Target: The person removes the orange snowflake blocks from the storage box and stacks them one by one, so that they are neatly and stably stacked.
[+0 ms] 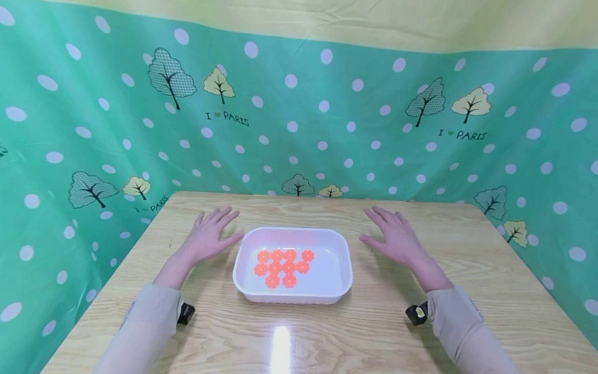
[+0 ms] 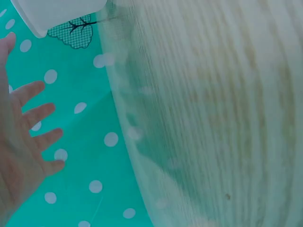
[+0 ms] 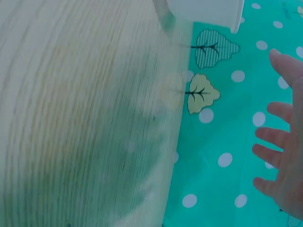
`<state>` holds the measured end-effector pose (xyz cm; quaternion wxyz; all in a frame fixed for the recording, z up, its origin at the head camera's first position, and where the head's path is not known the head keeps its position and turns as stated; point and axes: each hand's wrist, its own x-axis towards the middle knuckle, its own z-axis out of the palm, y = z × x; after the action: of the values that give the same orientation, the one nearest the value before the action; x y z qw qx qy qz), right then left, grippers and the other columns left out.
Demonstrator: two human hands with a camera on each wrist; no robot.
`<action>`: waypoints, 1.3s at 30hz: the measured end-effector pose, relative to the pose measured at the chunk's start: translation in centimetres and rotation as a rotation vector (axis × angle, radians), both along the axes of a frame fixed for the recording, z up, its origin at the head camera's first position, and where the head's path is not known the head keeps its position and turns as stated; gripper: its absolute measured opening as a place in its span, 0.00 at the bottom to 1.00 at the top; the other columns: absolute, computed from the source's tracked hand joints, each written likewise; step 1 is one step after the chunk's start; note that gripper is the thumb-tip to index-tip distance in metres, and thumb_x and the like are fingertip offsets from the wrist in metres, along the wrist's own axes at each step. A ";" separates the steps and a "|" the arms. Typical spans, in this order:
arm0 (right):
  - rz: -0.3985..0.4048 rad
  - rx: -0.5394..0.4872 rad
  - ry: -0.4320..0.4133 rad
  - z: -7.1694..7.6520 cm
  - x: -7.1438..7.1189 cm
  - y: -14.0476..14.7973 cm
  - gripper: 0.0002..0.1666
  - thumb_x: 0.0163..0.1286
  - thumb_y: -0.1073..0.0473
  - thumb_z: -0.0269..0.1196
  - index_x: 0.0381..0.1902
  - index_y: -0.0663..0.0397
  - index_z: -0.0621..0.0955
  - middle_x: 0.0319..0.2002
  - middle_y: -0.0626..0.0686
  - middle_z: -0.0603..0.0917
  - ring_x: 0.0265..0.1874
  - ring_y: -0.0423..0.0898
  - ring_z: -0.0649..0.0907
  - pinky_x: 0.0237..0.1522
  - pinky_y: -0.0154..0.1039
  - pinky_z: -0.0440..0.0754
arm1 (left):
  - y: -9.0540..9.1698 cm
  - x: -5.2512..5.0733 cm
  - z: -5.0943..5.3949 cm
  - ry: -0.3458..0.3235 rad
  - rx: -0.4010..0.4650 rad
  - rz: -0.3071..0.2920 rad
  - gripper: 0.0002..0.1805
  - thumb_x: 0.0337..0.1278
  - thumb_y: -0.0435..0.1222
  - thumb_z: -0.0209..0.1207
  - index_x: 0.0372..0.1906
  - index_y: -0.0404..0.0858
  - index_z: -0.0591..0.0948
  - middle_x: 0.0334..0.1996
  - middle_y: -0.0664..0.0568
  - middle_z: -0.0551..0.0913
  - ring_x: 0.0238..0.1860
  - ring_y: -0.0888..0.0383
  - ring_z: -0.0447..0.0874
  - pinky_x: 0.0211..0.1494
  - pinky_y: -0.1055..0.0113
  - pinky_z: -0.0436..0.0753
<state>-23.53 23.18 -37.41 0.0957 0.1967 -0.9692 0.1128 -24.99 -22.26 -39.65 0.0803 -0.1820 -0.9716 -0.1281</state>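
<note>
1. White rectangular tray [image 1: 329, 272]: rests on the wood-grain surface [image 1: 374, 332], between the two hands.
2. Orange flower-shaped pieces [image 1: 275, 267]: ten, clustered on the tray's floor, mostly toward its left side.
3. Left hand [image 1: 211, 236]: fingers spread wide, just beside the tray's left end.
4. Right hand [image 1: 396, 240]: likewise wide, near the right end.
5. Green dotted cloth [image 1: 271, 114]: hangs behind.
</note>
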 end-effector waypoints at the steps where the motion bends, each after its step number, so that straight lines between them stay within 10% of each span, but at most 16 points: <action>1: 0.010 -0.001 0.006 0.1 0.0 -0.2 0.45 0.61 0.31 0.51 0.69 0.49 0.58 0.67 0.59 0.59 0.65 0.59 0.59 0.65 0.60 0.47 | 0.0 0.1 0.0 -0.002 0.010 -0.003 0.40 0.55 0.64 0.44 0.67 0.45 0.61 0.67 0.42 0.58 0.67 0.38 0.52 0.64 0.37 0.45; 19: 0.139 -0.091 0.033 0.5 0.5 -4.2 0.34 0.59 0.37 0.59 0.60 0.46 0.71 0.56 0.54 0.76 0.56 0.54 0.73 0.57 0.56 0.66 | 1.2 1.7 0.4 -0.118 0.202 -0.004 0.39 0.53 0.63 0.48 0.65 0.45 0.64 0.60 0.46 0.70 0.50 0.49 0.76 0.47 0.50 0.75; 39: 0.286 -0.027 -0.058 -0.6 0.8 -8.5 0.29 0.58 0.42 0.62 0.56 0.45 0.75 0.44 0.46 0.80 0.43 0.43 0.78 0.47 0.44 0.74 | 1.4 2.4 -0.9 -0.231 0.447 -0.092 0.37 0.49 0.52 0.61 0.63 0.40 0.66 0.54 0.45 0.74 0.41 0.56 0.78 0.40 0.66 0.79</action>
<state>-22.78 14.63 -38.03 0.0532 0.3283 -0.9320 0.1441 -22.61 -20.90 -40.56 0.0010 -0.1881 -0.9126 -0.3630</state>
